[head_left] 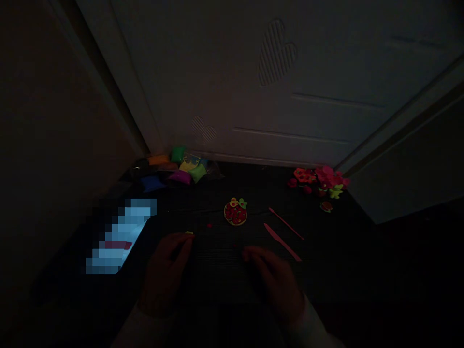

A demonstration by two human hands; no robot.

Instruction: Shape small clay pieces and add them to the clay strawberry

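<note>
In dim light, my left hand (167, 263) pinches a small yellow piece of what looks like modelling clay (189, 233) between thumb and forefinger. My right hand (273, 276) has its fingertips pressed together; anything between them is too dark to make out. Beyond and between the hands lies a round red disc with a yellow rim (235, 214), topped by two small flower shapes in yellow and green. A tiny pink-red bit (209, 225) rests near my left fingertips, and a darker red bit (234, 245) near my right ones.
A pink plastic knife (282, 242) and a thin pink stick tool (286, 223) lie right of the disc. Colourful clay packets (180, 177) sit at the back left, pink and orange flower shapes (326, 178) at the back right. A lit, blurred screen (125, 232) is at left.
</note>
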